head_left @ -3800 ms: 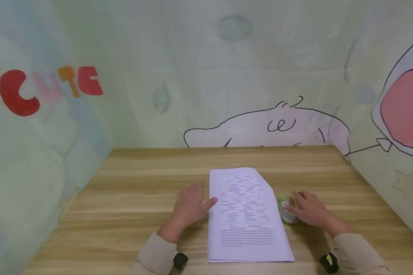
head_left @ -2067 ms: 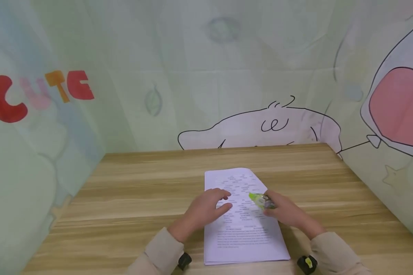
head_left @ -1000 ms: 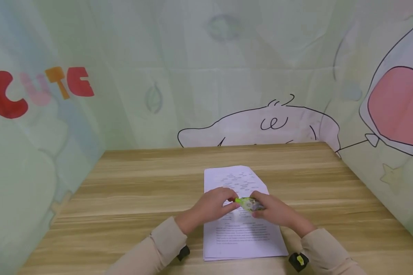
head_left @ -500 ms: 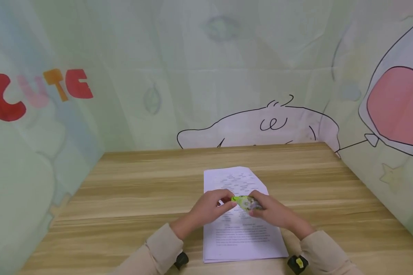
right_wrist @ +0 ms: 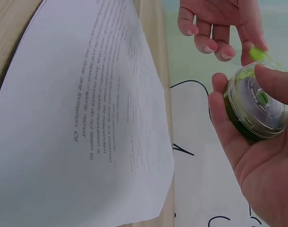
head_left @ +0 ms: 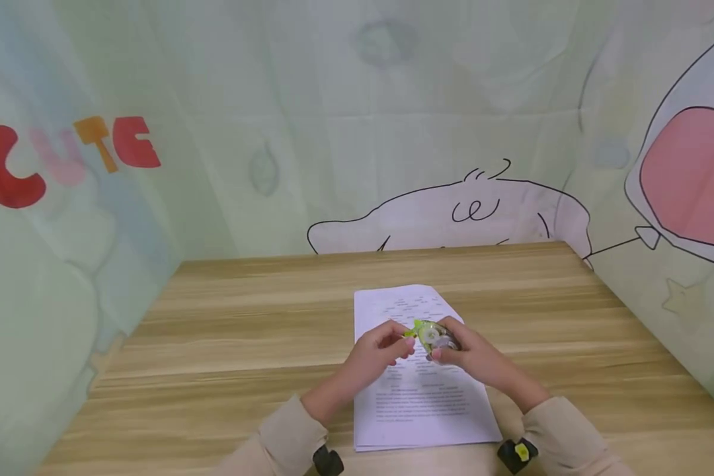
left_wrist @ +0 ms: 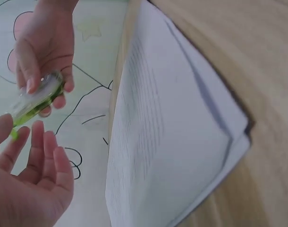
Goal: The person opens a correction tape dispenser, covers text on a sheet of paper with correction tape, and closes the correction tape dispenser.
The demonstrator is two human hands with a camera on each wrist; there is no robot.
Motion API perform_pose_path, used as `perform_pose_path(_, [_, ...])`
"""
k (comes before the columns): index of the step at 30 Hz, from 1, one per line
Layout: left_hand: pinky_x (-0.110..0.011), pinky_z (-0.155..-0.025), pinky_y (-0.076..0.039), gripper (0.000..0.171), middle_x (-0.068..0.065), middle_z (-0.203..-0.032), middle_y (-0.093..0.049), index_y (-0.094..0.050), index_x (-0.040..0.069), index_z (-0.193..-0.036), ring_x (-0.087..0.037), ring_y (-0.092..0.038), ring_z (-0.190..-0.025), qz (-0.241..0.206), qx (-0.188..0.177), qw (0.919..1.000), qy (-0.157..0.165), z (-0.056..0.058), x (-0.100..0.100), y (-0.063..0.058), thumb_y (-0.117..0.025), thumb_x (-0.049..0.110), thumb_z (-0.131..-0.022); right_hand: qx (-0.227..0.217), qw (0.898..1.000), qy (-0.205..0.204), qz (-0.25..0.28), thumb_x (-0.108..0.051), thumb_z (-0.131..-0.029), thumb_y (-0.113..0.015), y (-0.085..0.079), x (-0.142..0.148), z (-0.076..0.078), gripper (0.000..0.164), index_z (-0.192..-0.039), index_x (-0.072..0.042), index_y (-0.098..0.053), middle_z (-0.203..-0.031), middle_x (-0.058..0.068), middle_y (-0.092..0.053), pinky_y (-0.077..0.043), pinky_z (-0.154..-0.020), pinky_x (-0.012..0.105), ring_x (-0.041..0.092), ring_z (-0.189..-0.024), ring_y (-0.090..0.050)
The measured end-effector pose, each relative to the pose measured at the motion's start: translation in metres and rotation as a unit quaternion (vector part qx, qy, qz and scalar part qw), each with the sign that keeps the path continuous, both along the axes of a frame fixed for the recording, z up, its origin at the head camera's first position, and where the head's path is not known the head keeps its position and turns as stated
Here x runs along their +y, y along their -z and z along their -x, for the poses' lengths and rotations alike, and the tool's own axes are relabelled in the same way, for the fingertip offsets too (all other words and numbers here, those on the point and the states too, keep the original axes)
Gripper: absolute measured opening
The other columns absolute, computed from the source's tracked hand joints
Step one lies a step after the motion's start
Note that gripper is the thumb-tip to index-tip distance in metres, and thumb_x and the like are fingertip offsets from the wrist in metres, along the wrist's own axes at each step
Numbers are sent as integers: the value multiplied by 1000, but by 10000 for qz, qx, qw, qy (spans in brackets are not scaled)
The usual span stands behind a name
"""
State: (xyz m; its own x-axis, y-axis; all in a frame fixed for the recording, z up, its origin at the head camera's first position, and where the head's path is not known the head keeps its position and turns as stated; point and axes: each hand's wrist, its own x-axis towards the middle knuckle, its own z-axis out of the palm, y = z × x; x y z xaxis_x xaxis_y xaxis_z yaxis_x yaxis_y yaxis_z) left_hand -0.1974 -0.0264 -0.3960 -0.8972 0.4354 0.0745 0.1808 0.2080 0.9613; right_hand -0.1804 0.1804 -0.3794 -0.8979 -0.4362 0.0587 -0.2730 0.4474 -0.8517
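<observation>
"CUTE" lettering, between 9 and 10 o'clock in the head view. Paper: printed lines, mostly too small or blurred to read. Tape: round clear case, green trim, print on the hub illegible. Position: over the paper, gripped by right hand at its 4 o'clock. Left hand, at its 9 o'clock, pinches green piece; whether joined to the case, uncertain. Counter: brown wood grain. Wall: pale green; line-drawn figure at paper's 12 o'clock.
</observation>
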Motion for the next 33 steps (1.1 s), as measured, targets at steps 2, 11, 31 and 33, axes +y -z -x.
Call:
perform_pose_path(2, [-24, -65, -46, 16, -15, -90, -64, -61, 4, -99, -10, -54, -76, 49, 131, 9999, -102, -3, 3, -1, -58, 18, -90, -70, 9999, -42, 127, -17, -89, -58, -2, 0, 0, 30, -112, -1, -47, -93, 10, -52, -47, -72, 24, 12, -81, -52])
perform_pose_path(11, [-19, -67, -43, 16, -7, -92, -65, -64, 8, -92, -7, -53, -81, 93, 449, 9985, -308, -6, 8, 4, -62, 24, -87, -317, 9992, -193, 173, -18, -88, -61, -3, 0, 2, 28, -101, 0, -44, -84, 7, -49, -43, -65, 22, 12, -75, -49])
perform_pose_path(31, [-35, -83, -49, 43, 5, -129, -51, -51, 36, -125, -19, -51, -116, 5108, 3920, 7375, 2034, -73, -11, 4, -61, 42, -84, -472, 9970, 543, -273, -18, -83, -64, -8, 24, 3, 29, -102, -3, -49, -88, 9, -57, -49, -69, 34, 19, -77, -55])
perform_pose_path(33, [-34, -76, -51, 39, 3, -129, -51, -51, 36, -124, -21, -51, -114, 4999, 3998, 7388, 2107, -75, -12, 9, -59, 38, -86, -425, 9971, 567, -283, -18, -83, -64, -4, 26, 2, 28, -102, -3, -50, -89, 9, -56, -49, -69, 33, 19, -78, -54])
